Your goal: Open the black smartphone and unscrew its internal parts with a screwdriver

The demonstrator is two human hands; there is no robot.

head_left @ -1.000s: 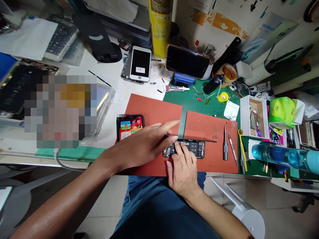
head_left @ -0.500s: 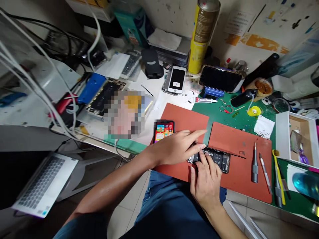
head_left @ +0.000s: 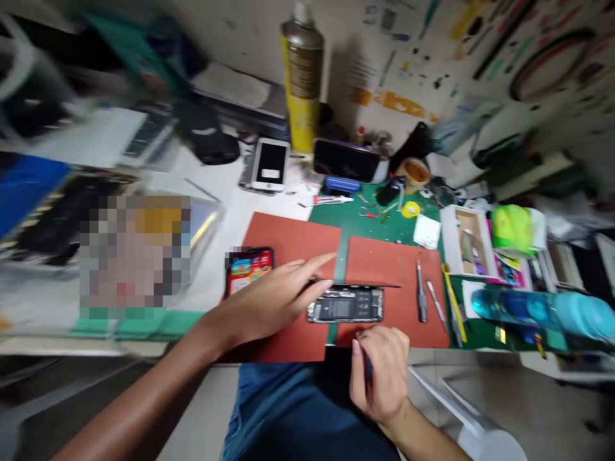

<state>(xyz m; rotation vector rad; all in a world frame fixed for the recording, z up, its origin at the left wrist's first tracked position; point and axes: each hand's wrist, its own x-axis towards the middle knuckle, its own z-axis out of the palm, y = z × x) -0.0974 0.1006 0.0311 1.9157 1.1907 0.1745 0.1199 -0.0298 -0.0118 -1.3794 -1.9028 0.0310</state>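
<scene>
An opened phone point(head_left: 348, 303) lies on the mats with its battery and inner parts showing. Its screen point(head_left: 368, 285) stands nearly edge-on along the far side, a thin dark line. My left hand point(head_left: 278, 291) is at the phone's left end, thumb against the screen's corner and index finger stretched out; its other fingers are partly hidden. Below the phone, over the desk's front edge, my right hand point(head_left: 382, 365) is curled, and what its fingers hold, if anything, is hidden. A lit phone point(head_left: 248, 270) lies left of my left hand.
Two reddish mats point(head_left: 288, 227) lie on the desk. To the right are a screwdriver point(head_left: 421, 298), a pen-like tool point(head_left: 436, 301), a yellow brush point(head_left: 454, 304) and a blue bottle point(head_left: 538, 308). A spray can point(head_left: 302, 83) and a propped phone point(head_left: 346, 160) stand behind.
My right hand has come off the phone's inside and drawn back toward me, its fingers curling. My left hand stays at the phone's left end. The view has swung to the right.
</scene>
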